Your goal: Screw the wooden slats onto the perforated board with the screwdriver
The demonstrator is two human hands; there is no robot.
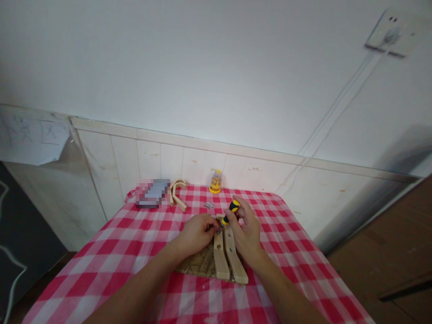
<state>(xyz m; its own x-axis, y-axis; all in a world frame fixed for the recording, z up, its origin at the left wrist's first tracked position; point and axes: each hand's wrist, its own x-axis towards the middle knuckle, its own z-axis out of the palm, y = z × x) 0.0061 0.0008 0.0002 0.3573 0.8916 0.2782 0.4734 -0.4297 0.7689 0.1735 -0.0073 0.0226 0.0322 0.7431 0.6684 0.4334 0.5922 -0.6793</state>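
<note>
Yellow-black screwdriver [225, 221] aslant, tip down-left

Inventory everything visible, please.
checked tablecloth: one, red-white, below
patterned panel: one, brown, on tablecloth
bent wooden strips: two, pale, on panel
screwdriver: one, yellow-black, above strips
curved wood: count unclear, pale, rear left
tapered plastic case: one, yellow, rear
metallic bits: several, silver, behind strips
pixelated rectangle: one, grey, rear left
outlet: one, white, upper right
cables: several, white, both sides
marked sheet: one, white, far left
left hand: one, at strips
right hand: one, on screwdriver
</note>
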